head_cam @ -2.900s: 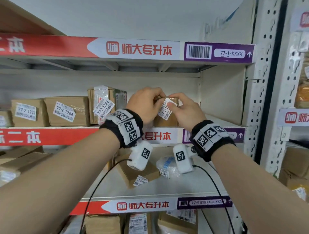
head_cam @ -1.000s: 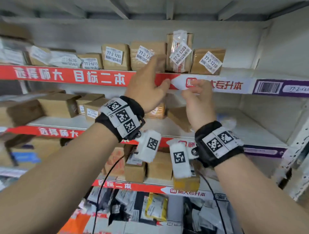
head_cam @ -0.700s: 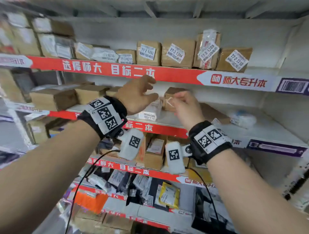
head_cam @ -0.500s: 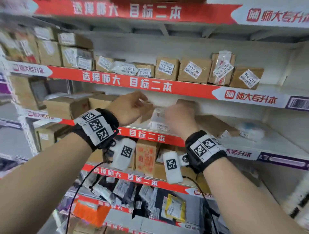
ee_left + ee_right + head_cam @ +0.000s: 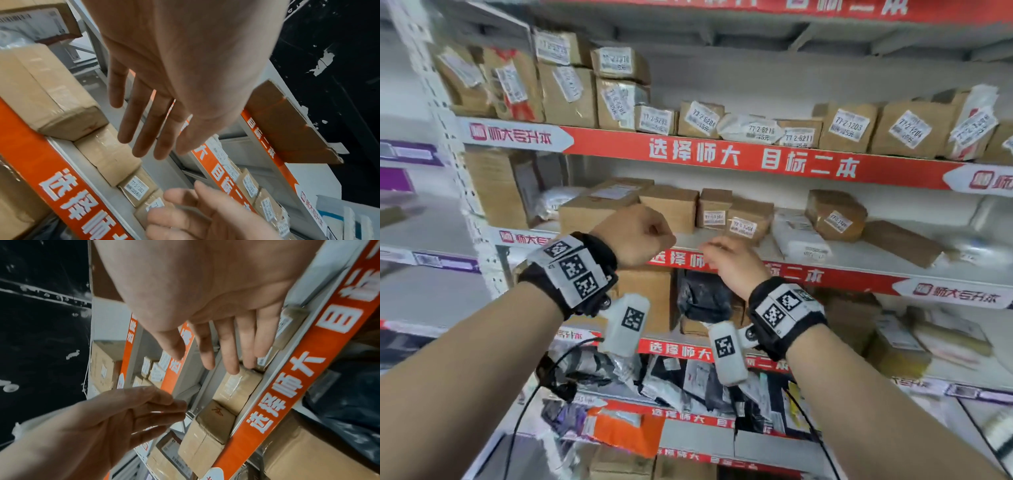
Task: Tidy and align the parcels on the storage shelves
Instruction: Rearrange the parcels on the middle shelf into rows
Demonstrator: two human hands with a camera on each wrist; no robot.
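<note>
From the head view I see my left hand (image 5: 635, 236) and right hand (image 5: 732, 263) raised in front of the middle shelf (image 5: 859, 255), a white metal board edged with a glossy red printed strip. Neither grip holds anything. On that shelf I count four brown cardboard parcels side by side, all boxy and taped: a wide flat carton (image 5: 599, 205), a plain cube-like box (image 5: 671, 207), a narrow upright box (image 5: 715, 209) with a white sticker, and a tilted labelled box (image 5: 748, 219) just beyond my right fingertips. Further right lie a soft white plastic mailer (image 5: 798, 236), a skewed cardboard box (image 5: 835, 214), and a flat box (image 5: 900, 241) lying askew. The shelf above (image 5: 722, 157) carries a row of small cardboard parcels with white paper labels; I cannot count them surely.

In the left wrist view my left hand (image 5: 174, 73) shows four straight fingers spread slightly, hovering over two taped boxes; the grip is apart and touches nothing. My right hand (image 5: 205, 214) appears at the bottom, fingers loose.

In the right wrist view my right hand (image 5: 205, 296) is extended, grip apart; the fingertips (image 5: 232, 366) lie over a tape-glossed parcel (image 5: 236, 389), contact uncertain.
</note>
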